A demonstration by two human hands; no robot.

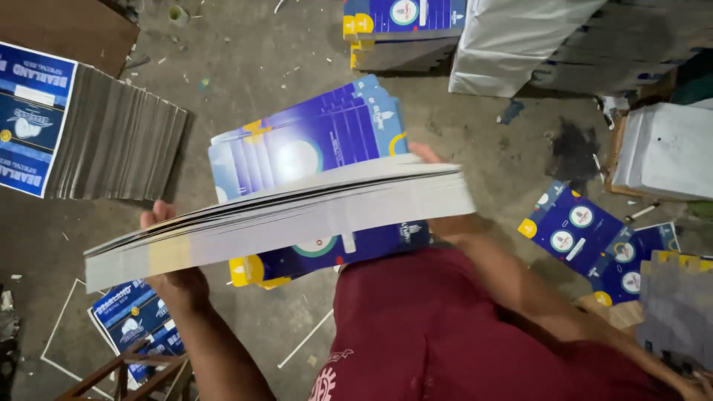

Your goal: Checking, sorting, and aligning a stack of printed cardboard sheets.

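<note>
1. The left hand [174, 278] is gripping the low left end of the stack of flat printed cartons [282, 215], fingers curled over its near edge.
2. The stack is lying with its long axis running left to right, tilting up toward the right, above the concrete floor [245, 52].
3. The right hand [431, 160] is clasping the raised far-right end, mostly hidden behind it.

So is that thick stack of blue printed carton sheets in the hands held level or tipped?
Tipped: the stack of blue printed carton sheets slopes down toward the left hand.
</note>
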